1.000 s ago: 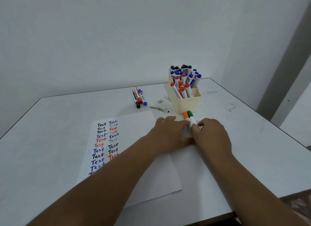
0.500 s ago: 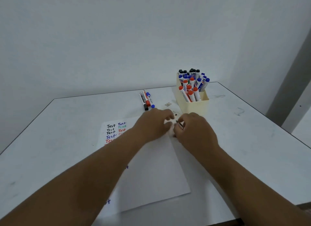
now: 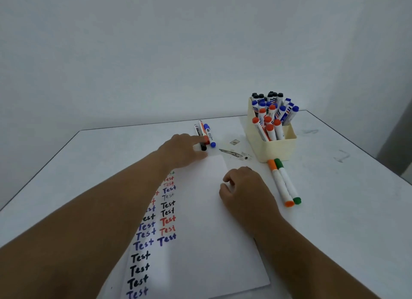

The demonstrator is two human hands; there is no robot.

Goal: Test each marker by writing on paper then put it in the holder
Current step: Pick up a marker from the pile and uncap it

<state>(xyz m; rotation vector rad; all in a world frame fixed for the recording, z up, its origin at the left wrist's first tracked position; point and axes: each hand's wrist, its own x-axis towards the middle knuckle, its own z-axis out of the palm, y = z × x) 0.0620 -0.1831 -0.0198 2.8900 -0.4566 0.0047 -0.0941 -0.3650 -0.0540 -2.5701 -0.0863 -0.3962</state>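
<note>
Markers lie in a group of three at the far middle of the surface (image 3: 66, 187): a black marker (image 3: 199, 136), a red marker (image 3: 204, 132) and a blue marker (image 3: 209, 135), side by side and touching, caps toward the camera. The left hand (image 3: 180, 152) reaches over the top edge of the paper (image 3: 211, 232), its fingertips (image 3: 198, 142) at the near end of the black marker and touching it; the fingers are stretched forward, and whether this grip has closed on the marker I cannot tell. The right hand (image 3: 243, 189) rests on the paper's right side, fingers loosely curled, holding nothing, well apart from the three markers.

Half a second ago both hands were bunched together at the paper's top right corner; now they have parted, the left gone forward to the trio and the right drawn back. The orange marker (image 3: 279, 182) and green marker (image 3: 287, 180), hidden under the hands then, now lie bare just right of the right hand, side by side, their far ends against the holder's foot.

Each of the three markers has a white barrel with dark print and a coloured cap.

Columns of "Test" in black, blue and red run down the paper's left half. The cream holder (image 3: 276, 149) stands at the far right, packed with upright markers capped black, blue and red. A dark smear (image 3: 231, 153) marks the surface between paper and holder.
</note>
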